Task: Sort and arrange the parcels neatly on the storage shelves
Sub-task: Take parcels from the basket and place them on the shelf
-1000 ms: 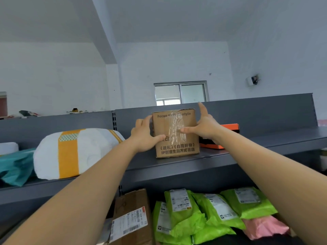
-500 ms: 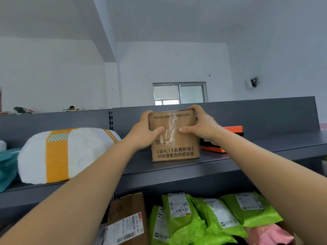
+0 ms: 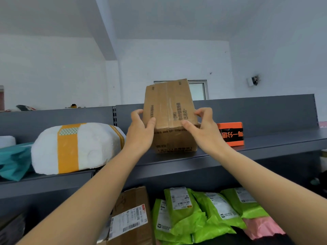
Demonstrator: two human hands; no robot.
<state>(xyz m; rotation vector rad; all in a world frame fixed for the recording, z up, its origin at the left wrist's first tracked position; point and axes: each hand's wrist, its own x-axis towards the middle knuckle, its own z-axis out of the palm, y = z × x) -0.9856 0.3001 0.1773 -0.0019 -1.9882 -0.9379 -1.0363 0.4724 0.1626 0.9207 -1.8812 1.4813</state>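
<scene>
Both hands are holding the brown cardboard box (image 3: 169,117) on the upper shelf (image 3: 265,145), about mid-frame. The left hand (image 3: 139,133) is gripping the box's left side, w/ the thumb lying on the near face & the fingers curling round the left edge. The right hand (image 3: 206,131) is gripping the right side the same way, thumb pressing on the front near the top edge, fingers hooking over the right corner. The box is showing its taped top face & its printed front; its btm front edge is sitting at shelf level, though whether the whole base is lying flat is hard to tell from this angle.

Just left of the box, a white padded parcel (image 3: 77,147) w/ orange tape bands is lying on the same shelf, nearly touching the left wrist. Further left, a teal bag (image 3: 14,161) is resting against it. To the right, an orange & black box (image 3: 231,134) is standing near the right hand, close to the shelf's back panel.

On the lower shelf, a labelled carton (image 3: 131,218) is leaning at left, green mailer bags (image 3: 185,213) are overlapping in a row beside it, & a pink mailer (image 3: 263,228) is lying at the right end under the last green one.
</scene>
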